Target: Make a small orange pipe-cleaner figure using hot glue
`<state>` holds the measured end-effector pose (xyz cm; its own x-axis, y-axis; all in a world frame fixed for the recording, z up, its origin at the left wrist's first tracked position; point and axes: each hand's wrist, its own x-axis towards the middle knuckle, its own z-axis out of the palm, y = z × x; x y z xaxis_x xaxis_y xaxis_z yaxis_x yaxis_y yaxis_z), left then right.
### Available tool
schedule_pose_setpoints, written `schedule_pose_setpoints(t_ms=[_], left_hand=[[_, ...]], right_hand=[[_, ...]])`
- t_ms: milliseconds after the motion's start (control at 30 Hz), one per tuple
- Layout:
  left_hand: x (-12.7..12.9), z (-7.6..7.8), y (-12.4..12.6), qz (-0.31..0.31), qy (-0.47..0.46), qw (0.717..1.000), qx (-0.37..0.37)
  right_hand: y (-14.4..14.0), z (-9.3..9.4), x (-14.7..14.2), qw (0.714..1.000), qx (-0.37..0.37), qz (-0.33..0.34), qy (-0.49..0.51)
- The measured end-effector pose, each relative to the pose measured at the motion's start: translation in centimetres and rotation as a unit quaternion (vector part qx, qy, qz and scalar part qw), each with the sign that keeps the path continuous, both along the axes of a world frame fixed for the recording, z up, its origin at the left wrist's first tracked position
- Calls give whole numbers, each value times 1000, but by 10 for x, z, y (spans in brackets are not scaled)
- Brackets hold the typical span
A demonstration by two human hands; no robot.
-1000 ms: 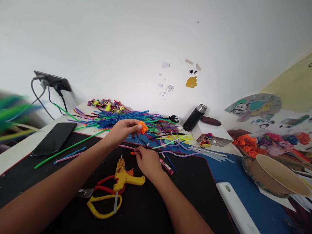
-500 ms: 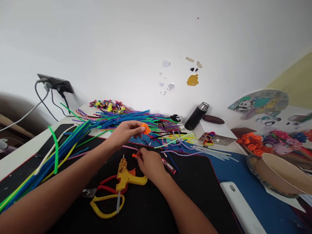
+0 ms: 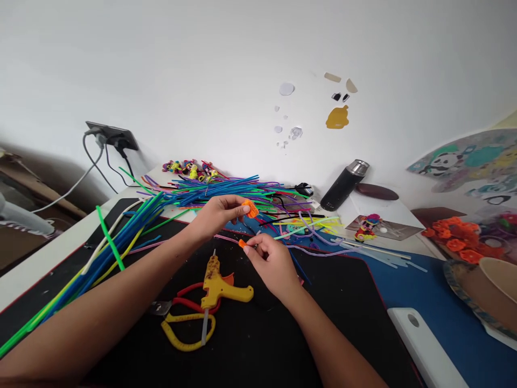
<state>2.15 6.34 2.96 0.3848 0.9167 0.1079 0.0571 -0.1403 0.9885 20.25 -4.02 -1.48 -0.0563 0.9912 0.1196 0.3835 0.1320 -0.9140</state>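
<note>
My left hand [image 3: 220, 214] pinches a small orange fuzzy piece [image 3: 251, 209], seemingly bent from pipe cleaner, above the black mat [image 3: 278, 334]. Lower and a little to the right, my right hand [image 3: 274, 264] grips a short orange piece [image 3: 243, 243] between thumb and forefinger. The two pieces are apart. Below my hands a yellow glue gun [image 3: 218, 288] lies on the mat, a glue stick poking from its rear. Under it rest pliers [image 3: 188, 328] with one yellow and one red handle. Behind my left hand spreads a pile of coloured pipe cleaners [image 3: 210, 188].
A bundle of pipe cleaners [image 3: 92, 264] covers the left side. Small figures [image 3: 189, 168] sit by the wall. A black flask [image 3: 345, 186] leans beside a white box [image 3: 388, 215]. At right are orange pieces [image 3: 456, 237], a bowl [image 3: 503, 277] and a white holed board [image 3: 428, 345].
My right hand has risen slightly and turned, lifting the short orange piece closer to the one in my left hand. The camera view has shifted a little.
</note>
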Motion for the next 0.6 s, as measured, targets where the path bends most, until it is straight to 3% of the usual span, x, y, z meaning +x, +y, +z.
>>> schedule_pose_setpoints(t_ms=[233, 600], left_hand=[[-1, 10, -5, 4, 19, 1000, 17], [6, 9, -22, -21, 74, 996, 51]], right_hand=[[0, 22, 7, 989, 4, -41, 142], [3, 26, 16, 963, 5, -93, 251]])
